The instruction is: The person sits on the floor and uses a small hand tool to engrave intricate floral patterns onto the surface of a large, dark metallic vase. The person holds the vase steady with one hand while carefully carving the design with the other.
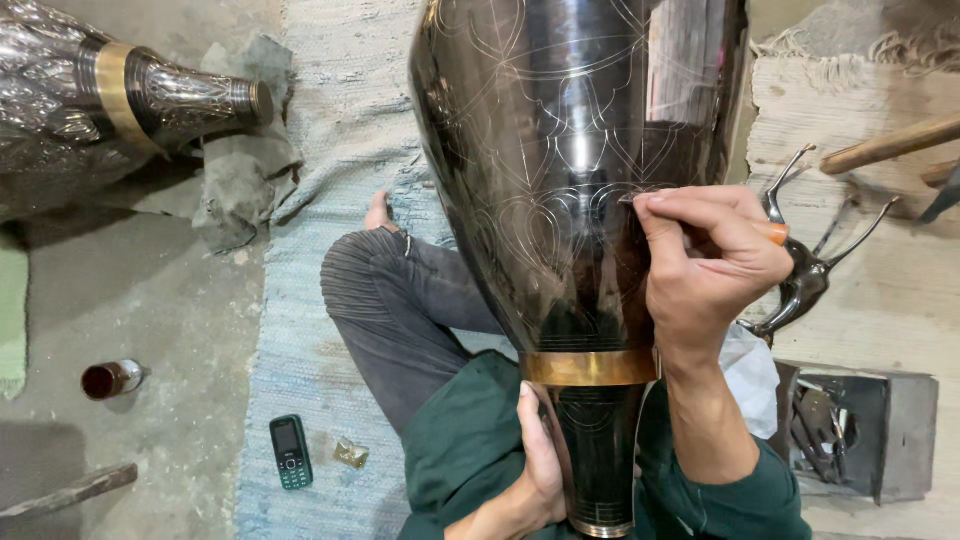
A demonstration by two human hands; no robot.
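The dark metal vase [570, 180] lies across the person's lap – left hand [540, 460] clasping its narrow neck (steadying it) – while the right hand [710, 260] pinches a scribing tool [775, 232] against its engraved side.

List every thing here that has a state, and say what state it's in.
Vase: tilted across lap, partly engraved.
Right hand: pinching a tool, tip on vase.
Left hand: gripping vase neck.
Second vase: lying on floor.
Phone: face up, screen dark.
Small jar: on its side.
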